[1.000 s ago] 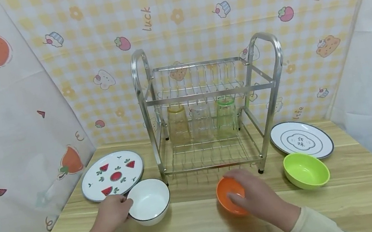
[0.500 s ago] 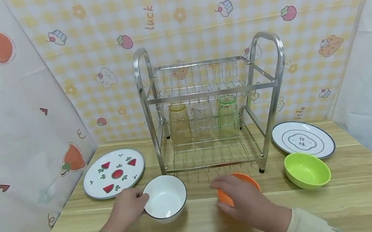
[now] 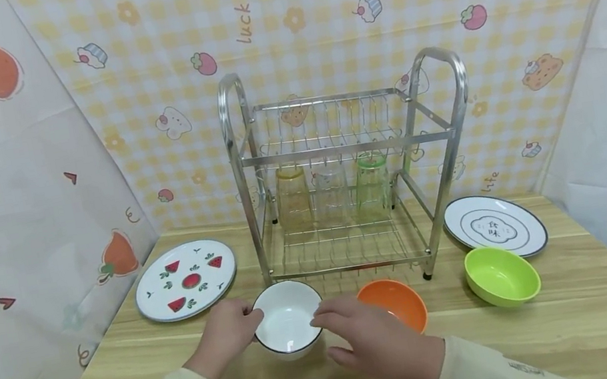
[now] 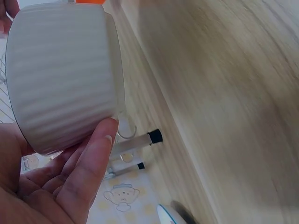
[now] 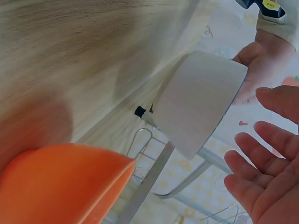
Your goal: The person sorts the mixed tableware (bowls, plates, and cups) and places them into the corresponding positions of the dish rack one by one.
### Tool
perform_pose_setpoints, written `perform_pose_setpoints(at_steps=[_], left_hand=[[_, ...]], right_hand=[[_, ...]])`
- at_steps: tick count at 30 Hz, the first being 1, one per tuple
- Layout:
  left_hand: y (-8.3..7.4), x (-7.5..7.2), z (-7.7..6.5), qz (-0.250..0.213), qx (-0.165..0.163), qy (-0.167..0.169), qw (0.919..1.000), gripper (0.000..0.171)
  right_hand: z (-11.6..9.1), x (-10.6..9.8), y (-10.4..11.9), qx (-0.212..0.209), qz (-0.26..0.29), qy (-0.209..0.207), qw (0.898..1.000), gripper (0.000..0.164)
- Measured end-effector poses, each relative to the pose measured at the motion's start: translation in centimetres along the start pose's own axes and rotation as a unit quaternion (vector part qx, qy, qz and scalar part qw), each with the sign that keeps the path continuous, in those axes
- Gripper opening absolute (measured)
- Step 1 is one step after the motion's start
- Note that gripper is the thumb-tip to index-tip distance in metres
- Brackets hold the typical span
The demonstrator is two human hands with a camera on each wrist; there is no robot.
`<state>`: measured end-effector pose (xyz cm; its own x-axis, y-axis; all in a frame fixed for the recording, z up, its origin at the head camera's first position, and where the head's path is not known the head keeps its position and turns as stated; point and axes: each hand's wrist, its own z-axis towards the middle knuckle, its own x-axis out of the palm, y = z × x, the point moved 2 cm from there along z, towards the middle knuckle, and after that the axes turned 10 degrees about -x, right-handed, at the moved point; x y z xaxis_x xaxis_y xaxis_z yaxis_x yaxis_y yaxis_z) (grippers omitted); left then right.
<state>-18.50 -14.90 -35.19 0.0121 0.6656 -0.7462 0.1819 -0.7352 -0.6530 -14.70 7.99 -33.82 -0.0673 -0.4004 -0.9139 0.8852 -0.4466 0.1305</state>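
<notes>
My left hand [image 3: 225, 335] pinches the left rim of a white bowl [image 3: 289, 321] with a dark edge line, thumb inside and fingers outside. The left wrist view shows the bowl's ribbed outer wall [image 4: 65, 70], with fingers [image 4: 88, 168] beneath its side. It appears raised slightly off the table. My right hand [image 3: 373, 343] hovers by the bowl's right rim, fingers spread and relaxed; the right wrist view shows a gap between these fingers [image 5: 261, 158] and the bowl. Just behind the right hand sits an orange bowl [image 3: 399, 301], partly covered by it.
A metal two-tier dish rack [image 3: 345, 149] stands behind, with a yellow glass [image 3: 294, 201], a clear glass [image 3: 332, 198] and a green glass [image 3: 373, 190] upside down on its lower tier. A watermelon plate [image 3: 194, 297] lies left; a white plate [image 3: 520, 229] and a green bowl [image 3: 502, 280] are right.
My left hand has carried the white bowl rightward from beside the watermelon plate. My right hand has moved left, off the orange bowl, to the white bowl's right side.
</notes>
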Motion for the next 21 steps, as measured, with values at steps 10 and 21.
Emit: perform_pose_setpoints(at_steps=[10,21], left_hand=[[-1.2,0.7,0.2,0.0,0.003,0.01,0.9999,0.032],[-1.8,1.1,0.4,0.0,0.02,0.007,0.9998,0.031]], right_hand=[[1.5,0.5,0.2,-0.024,-0.036,0.072,0.996,0.038],[2.0,1.6,0.0,-0.028,-0.044,0.086,0.995,0.026]])
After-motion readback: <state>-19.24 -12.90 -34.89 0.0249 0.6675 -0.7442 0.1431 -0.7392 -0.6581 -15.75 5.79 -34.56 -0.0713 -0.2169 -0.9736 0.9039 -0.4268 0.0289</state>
